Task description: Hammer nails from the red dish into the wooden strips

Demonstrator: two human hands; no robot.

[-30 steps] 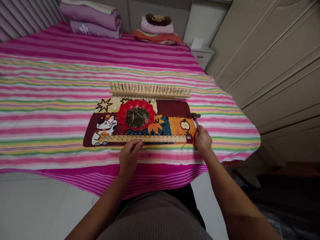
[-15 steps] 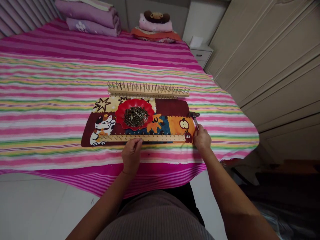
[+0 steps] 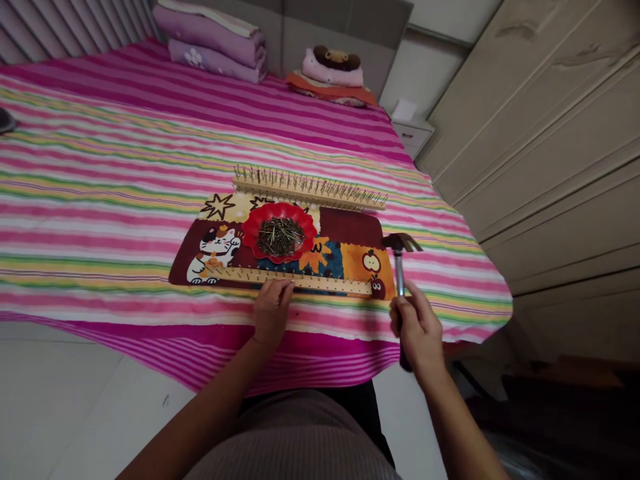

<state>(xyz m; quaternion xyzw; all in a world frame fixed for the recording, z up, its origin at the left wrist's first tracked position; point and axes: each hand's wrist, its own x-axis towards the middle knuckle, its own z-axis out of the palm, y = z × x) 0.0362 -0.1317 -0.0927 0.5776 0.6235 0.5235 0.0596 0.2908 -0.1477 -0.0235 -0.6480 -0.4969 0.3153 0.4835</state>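
My right hand point(image 3: 416, 327) is wrapped around the handle of a claw hammer point(image 3: 399, 267), whose head is up, beyond the right end of the near wooden strip. Along that near strip point(image 3: 320, 283) stands a line of nails, some of them leaning. My left hand point(image 3: 273, 307) pinches at the strip's front edge, near its middle; whatever is between the fingertips is too small to make out. Just behind the strip sits a red scalloped bowl point(image 3: 253, 251) full of loose nails point(image 3: 281, 237). A patterned mat point(image 3: 350, 227) with a cat picture lies under bowl and strip.
Behind the mat, another wooden strip point(image 3: 310, 195) bristles with many nails. Everything rests on a striped cloth point(image 3: 100, 200) over a bed. Folded purple bedding point(image 3: 215, 50) and a pillow stack point(image 3: 333, 77) lie at the back. A wardrobe point(image 3: 525, 133) stands on the right.
My right hand has lifted the hammer from beside the mat's right edge and brought it nearer, head up. My left hand stays pinched at the strip. The view has shifted and tilted slightly.
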